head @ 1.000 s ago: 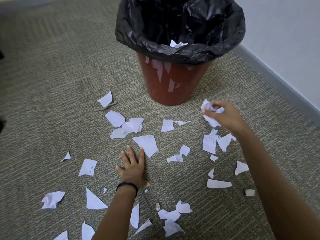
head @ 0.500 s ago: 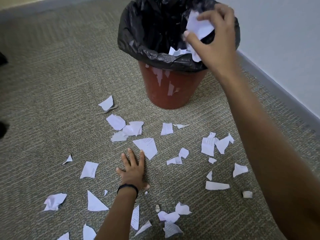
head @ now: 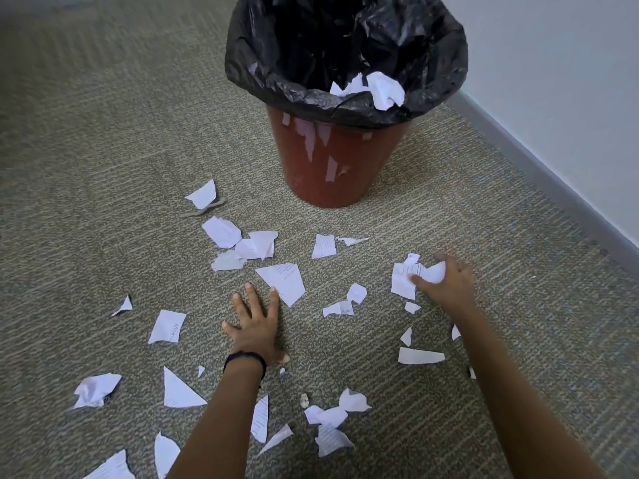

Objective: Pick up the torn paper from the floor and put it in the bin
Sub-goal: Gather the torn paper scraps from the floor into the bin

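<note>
A red bin lined with a black bag stands on the carpet ahead. Crumpled white paper rests on the bag's near rim. Several torn white paper pieces lie scattered on the floor, among them a large printed piece in front of my left hand. My left hand lies flat on the carpet, fingers spread, holding nothing. My right hand is down at the floor to the right, fingers closed around white paper scraps.
Grey-green carpet covers the floor. A pale wall with a grey skirting board runs along the right, close behind the bin. More paper scraps lie to the lower left and between my arms.
My right hand dropped the crumpled paper at the bin's rim, came back down to the floor and closed on scraps at the right. My left hand stayed flat.
</note>
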